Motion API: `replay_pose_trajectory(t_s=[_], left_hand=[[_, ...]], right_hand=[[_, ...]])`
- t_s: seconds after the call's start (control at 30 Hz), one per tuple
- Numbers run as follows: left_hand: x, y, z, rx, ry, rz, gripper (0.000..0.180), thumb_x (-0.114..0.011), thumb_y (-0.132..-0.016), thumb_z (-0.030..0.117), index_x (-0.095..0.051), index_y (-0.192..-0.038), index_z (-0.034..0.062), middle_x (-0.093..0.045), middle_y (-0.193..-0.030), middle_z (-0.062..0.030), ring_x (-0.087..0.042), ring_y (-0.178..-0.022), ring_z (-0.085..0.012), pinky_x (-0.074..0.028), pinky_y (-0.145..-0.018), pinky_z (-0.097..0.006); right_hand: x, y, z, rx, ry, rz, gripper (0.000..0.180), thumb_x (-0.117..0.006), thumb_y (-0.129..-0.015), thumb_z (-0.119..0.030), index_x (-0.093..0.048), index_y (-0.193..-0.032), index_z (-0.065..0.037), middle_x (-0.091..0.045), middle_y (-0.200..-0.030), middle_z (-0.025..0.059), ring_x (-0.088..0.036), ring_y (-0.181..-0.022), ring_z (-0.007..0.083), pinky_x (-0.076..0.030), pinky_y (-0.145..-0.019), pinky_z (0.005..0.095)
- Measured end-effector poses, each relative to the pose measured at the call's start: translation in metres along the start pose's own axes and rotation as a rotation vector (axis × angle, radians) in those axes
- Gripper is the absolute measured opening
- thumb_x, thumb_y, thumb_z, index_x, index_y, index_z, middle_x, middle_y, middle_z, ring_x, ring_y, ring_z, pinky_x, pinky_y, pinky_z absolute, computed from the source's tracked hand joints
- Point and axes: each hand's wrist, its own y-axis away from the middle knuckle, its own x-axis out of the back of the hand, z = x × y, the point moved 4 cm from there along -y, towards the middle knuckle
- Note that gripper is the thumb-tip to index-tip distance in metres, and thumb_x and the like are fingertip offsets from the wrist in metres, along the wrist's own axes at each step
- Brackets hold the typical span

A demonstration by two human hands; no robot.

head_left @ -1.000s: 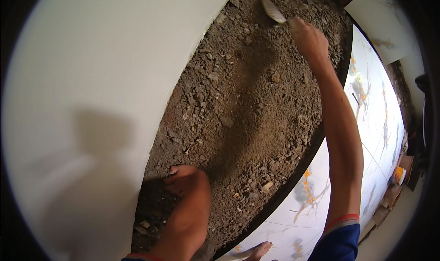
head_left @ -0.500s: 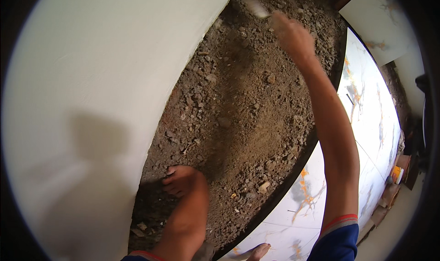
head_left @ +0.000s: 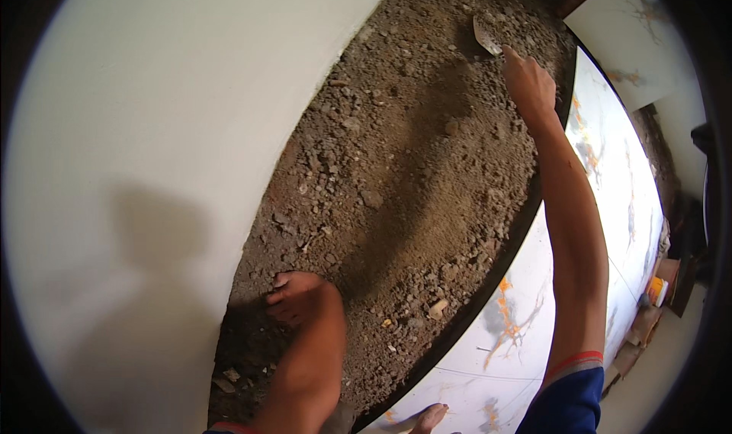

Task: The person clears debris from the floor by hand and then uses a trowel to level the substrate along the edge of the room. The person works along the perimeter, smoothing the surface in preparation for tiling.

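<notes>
My right hand (head_left: pixel 528 85) is closed round the handle of a small trowel (head_left: pixel 486 37), at the far right of a strip of loose soil (head_left: pixel 366 167). The handle is hidden in my fist. The trowel's pale, curved blade points away to the far left, touching or just above the dirt. At the near left, my left hand (head_left: pixel 296 297) hangs bent at the wrist over the soil. Its fingers are curled in, and nothing shows in them. Small stones and clods lie about both hands.
A smooth pale wall (head_left: pixel 137 114) bounds the soil on the left. White marble-patterned tiles (head_left: pixel 610 197) lie along the right, behind a dark edge. A bare foot (head_left: pixel 431 418) rests on them at the bottom. A yellow-and-white container (head_left: pixel 657 290) stands at the far right.
My right hand has come nearer and to the right with the trowel, whose blade is no longer smeared by motion. My left hand has barely moved.
</notes>
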Motion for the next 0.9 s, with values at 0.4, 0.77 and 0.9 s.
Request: replay_pose_trajectory(t_s=[0.4, 0.77, 0.9], left_hand=[[0.004, 0.004, 0.009, -0.064, 0.036, -0.061, 0.057, -0.050, -0.098, 0.042, -0.052, -0.137, -0.0001, -0.046, -0.147, -0.0242, -0.046, -0.135, -0.0441, -0.039, -0.110, -0.063], [0.004, 0.005, 0.016, -0.168, 0.080, -0.133, 0.058, -0.050, -0.098, 0.042, -0.051, -0.137, -0.0005, -0.045, -0.147, -0.0244, -0.046, -0.135, -0.0440, -0.039, -0.110, -0.063], [0.005, 0.003, 0.010, -0.103, 0.031, -0.092, 0.058, -0.050, -0.098, 0.042, -0.051, -0.137, -0.0007, -0.045, -0.147, -0.0245, -0.045, -0.136, -0.0440, -0.039, -0.110, -0.063]], right_hand=[[0.003, 0.010, 0.044, -0.295, -0.086, 0.033, 0.043, -0.053, -0.106, -0.024, -0.061, -0.148, -0.028, -0.077, -0.101, 0.0201, -0.077, -0.090, 0.0369, -0.062, -0.077, 0.0496], [-0.024, 0.038, 0.019, 0.055, -0.016, 0.061, 0.042, -0.048, -0.112, -0.026, -0.054, -0.152, -0.030, -0.070, -0.107, 0.0151, -0.074, -0.074, 0.0251, -0.059, -0.056, 0.0383], [-0.020, 0.047, 0.019, 0.035, -0.061, 0.128, 0.044, -0.047, -0.110, -0.022, -0.054, -0.153, -0.031, -0.070, -0.107, 0.0155, -0.074, -0.073, 0.0255, -0.060, -0.056, 0.0401]])
